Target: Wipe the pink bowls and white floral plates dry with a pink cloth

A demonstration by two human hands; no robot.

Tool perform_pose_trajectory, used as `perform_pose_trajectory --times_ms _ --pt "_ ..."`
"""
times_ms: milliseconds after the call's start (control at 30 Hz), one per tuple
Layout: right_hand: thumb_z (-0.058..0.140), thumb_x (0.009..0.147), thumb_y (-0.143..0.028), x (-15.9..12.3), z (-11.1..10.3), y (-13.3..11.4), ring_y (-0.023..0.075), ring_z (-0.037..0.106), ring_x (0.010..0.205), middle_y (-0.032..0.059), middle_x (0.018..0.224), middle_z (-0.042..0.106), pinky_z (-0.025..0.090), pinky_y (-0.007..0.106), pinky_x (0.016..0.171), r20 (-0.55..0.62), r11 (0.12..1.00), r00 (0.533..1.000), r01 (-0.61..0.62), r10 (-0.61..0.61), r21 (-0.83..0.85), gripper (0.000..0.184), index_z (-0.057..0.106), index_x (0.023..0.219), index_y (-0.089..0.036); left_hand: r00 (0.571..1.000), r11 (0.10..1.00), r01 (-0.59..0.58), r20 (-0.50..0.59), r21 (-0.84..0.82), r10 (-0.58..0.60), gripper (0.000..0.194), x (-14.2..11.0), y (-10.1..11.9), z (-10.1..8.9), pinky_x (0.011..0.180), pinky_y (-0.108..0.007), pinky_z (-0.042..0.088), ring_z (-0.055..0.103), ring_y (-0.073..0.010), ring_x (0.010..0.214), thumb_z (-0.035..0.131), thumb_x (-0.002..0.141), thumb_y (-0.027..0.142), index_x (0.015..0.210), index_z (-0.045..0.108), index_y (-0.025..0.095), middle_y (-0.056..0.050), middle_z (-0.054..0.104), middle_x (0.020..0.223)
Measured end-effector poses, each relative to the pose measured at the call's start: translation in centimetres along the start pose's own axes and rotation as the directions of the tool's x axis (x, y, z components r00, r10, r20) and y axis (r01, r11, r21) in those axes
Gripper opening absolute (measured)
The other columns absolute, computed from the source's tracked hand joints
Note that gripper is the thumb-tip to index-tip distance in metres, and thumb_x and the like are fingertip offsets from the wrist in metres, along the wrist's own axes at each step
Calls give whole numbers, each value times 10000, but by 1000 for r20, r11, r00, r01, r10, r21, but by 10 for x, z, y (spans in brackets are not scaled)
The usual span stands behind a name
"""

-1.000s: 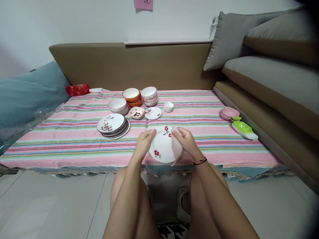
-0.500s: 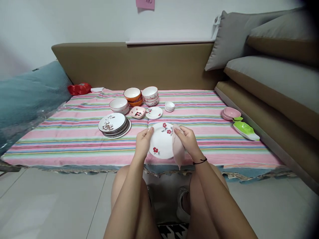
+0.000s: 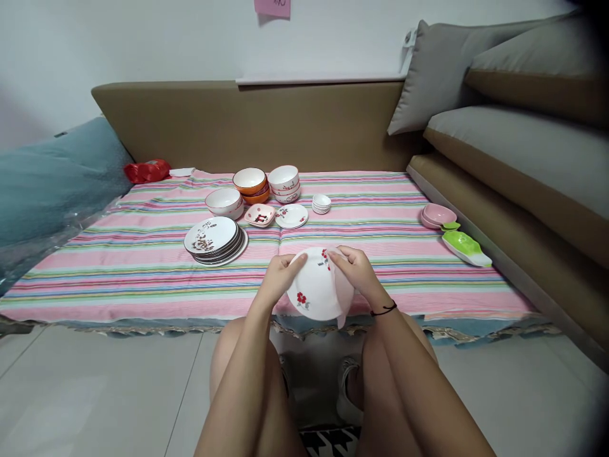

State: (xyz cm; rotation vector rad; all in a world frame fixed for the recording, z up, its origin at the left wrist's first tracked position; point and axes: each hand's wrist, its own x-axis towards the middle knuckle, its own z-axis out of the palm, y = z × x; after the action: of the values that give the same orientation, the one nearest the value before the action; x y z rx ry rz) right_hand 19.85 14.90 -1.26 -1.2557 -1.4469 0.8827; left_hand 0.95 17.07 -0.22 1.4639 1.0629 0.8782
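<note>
A white plate [image 3: 316, 292] with red flowers is held up above the near edge of the striped cloth. My left hand [image 3: 280, 276] grips its left rim, thumb on the upper face. On the other side my right hand [image 3: 353, 270] is closed on a thin pale pink cloth [image 3: 343, 293], pressed to the plate's upper right. The pink cloth hangs over the right part of the plate, its tip below the rim. The fingers behind the plate are hidden.
A plate stack [image 3: 214, 238] stands left. Behind are a white bowl [image 3: 223, 202], orange bowls [image 3: 250, 181], white bowls [image 3: 284, 181], a square dish [image 3: 260, 216], small flowered plates [image 3: 292, 216] and tiny dishes [image 3: 321, 203]. Pink bowls [image 3: 438, 214] and a green dish [image 3: 464, 246] lie right.
The plate has come lower and nearer to me and has turned a little. My left thumb sits further along its upper rim. The pink cloth lies flatter against the plate.
</note>
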Motion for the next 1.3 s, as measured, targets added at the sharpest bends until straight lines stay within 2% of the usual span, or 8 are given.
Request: perform_pose_trajectory --times_ms 200,367,500,600,700,833,1067,1300 --pt "543 821 -477 -2 4 -7 102 338 577 -41 573 348 269 241 540 197 999 980 15 -9 -30 428 373 552 -190 987 998 54 149 13 -55 452 -6 0 1 452 -217 227 353 -94 485 575 780 539 562 478 155 20 395 524" --pt "583 798 -457 2 5 -8 142 469 679 -4 694 534 359 248 612 -67 993 997 -20 28 117 291 573 723 -176 982 985 -2 -185 -174 -31 445 -1 -4 4 442 -221 218 316 -84 468 617 750 524 551 446 165 36 356 511" --pt "581 799 -458 0 12 -7 164 507 740 12 773 583 393 256 649 -176 983 982 -39 71 178 285 603 820 -174 862 954 -105 -505 -280 -54 421 7 -13 10 448 -217 242 326 -88 487 613 757 506 569 447 168 38 370 525" --pt "555 814 -465 -2 21 -7 165 511 744 17 808 595 402 256 649 -170 986 981 -66 93 156 306 609 875 -170 790 944 -149 -610 -293 -64 404 8 -17 15 461 -214 272 347 -92 510 581 781 506 595 471 164 32 402 549" --pt "527 833 -458 -3 23 -5 167 517 742 27 827 612 408 264 661 -191 991 978 -67 89 119 317 619 909 -165 820 940 -159 -570 -303 -45 381 6 -14 16 471 -209 293 371 -96 534 578 777 503 631 501 160 26 441 581" --pt "519 845 -460 1 8 -1 184 541 777 42 869 642 420 283 685 -210 992 977 -18 44 121 327 639 941 -171 934 946 -1 -339 -325 -115 305 1 -2 11 466 -213 319 412 -107 531 615 737 455 709 562 156 23 491 596" --pt "537 841 -475 0 -5 -2 223 575 937 55 995 669 432 330 831 26 996 999 25 -27 90 331 661 952 -189 983 986 114 -128 -125 -130 422 -3 4 3 448 -233 280 427 -118 484 636 713 540 607 586 135 -1 521 530" --pt "507 857 -472 -2 5 -7 168 516 726 19 788 595 410 271 660 -83 993 996 -16 25 116 299 602 868 -189 915 952 40 -371 -303 -156 456 4 -8 17 483 -235 332 464 -121 514 637 693 585 638 593 135 -2 548 562"
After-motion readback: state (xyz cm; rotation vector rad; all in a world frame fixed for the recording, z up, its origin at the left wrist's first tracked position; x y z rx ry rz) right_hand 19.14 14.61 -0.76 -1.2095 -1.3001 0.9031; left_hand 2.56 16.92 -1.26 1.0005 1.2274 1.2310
